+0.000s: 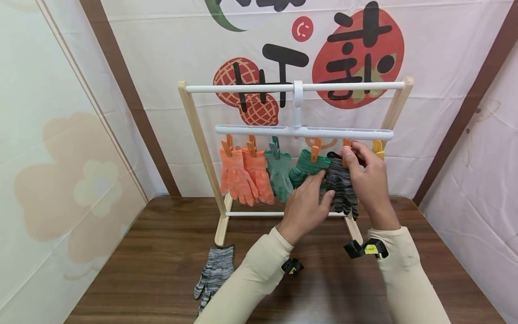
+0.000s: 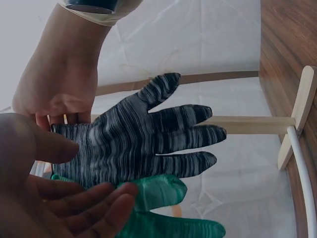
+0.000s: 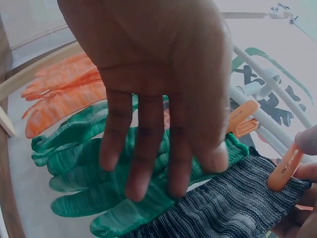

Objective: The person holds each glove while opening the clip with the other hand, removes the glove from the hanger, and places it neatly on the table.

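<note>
A: Position of the dark striped glove (image 1: pixel 341 186)?

B: It is seen right of centre in the head view, hung from the white clip bar (image 1: pixel 303 132) of the wooden rack (image 1: pixel 198 135), cuff up, fingers down. It is flanked on its left by a green glove (image 1: pixel 305 171).

A: Right hand (image 1: pixel 366 173)?

B: It is raised at the glove's cuff, right of centre. An orange peg (image 3: pixel 283 168) is pinched between thumb and fingertip; this is shown at the right edge of the right wrist view, the peg's tip lying at the cuff.

A: Left hand (image 1: pixel 305 207)?

B: It is laid against the lower part of the striped glove and the green glove, fingers straight and relaxed, nothing gripped. In the left wrist view its fingers (image 2: pixel 84 198) are seen at lower left, touching both gloves.

A: Other items logged?

B: Two orange gloves (image 1: pixel 243 173) and another green glove (image 1: pixel 279 173) are pegged left of centre. A second grey striped glove (image 1: pixel 214 274) is lying flat on the brown table (image 1: pixel 141 252), lower left. A yellow peg (image 1: pixel 378 148) is fixed at the bar's right end.

A: Writing?

B: Large black characters are printed over red fruit shapes on the backdrop banner (image 1: pixel 356 54), top of frame; they cannot be read with confidence. A small yellow label (image 1: pixel 370 248) is noted on the right wrist strap, text too small to read.
</note>
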The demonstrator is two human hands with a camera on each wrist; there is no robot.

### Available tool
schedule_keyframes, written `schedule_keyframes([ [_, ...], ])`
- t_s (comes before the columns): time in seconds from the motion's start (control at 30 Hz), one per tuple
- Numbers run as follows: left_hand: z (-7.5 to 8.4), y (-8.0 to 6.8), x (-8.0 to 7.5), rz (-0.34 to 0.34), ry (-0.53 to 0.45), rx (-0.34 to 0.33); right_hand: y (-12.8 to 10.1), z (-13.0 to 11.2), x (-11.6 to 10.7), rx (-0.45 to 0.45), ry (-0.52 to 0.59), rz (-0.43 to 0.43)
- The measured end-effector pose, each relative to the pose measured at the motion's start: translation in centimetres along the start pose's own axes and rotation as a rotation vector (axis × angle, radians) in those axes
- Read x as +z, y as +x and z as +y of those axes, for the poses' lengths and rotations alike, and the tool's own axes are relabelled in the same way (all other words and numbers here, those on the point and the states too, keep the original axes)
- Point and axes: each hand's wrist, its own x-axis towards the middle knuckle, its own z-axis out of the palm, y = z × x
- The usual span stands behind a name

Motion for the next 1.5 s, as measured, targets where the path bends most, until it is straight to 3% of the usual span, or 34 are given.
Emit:
schedule_keyframes([
  [0.23, 0.0, 0.0, 0.2, 0.001, 0.037, -0.028, 0.1, -0.1, -0.3, -0.008, -0.021, 0.004],
  [0.5, 0.3, 0.4, 0.4, 0.024, -0.093, -0.065, 0.1, -0.2, -0.5, -0.011, -0.016, -0.009],
  [0.8, 0.8, 1.0, 0.8, 0.069, -0.119, -0.112, 0.1, -0.5, -0.3, -0.013, 0.012, -0.021],
  [0.97, 1.0, 1.4, 1.4, 0.109, -0.190, -0.189, 0.1, -0.4, -0.1, -0.004, 0.016, -0.022],
  [1.3, 1.0, 2.0, 2.1, 0.183, -0.358, -0.278, 0.0, -0.5, -0.1, 0.007, 0.008, -0.020],
  [1.5, 0.8, 2.0, 2.1, 0.208, -0.442, -0.280, -0.2, -0.5, -0.2, 0.022, 0.000, -0.030],
])
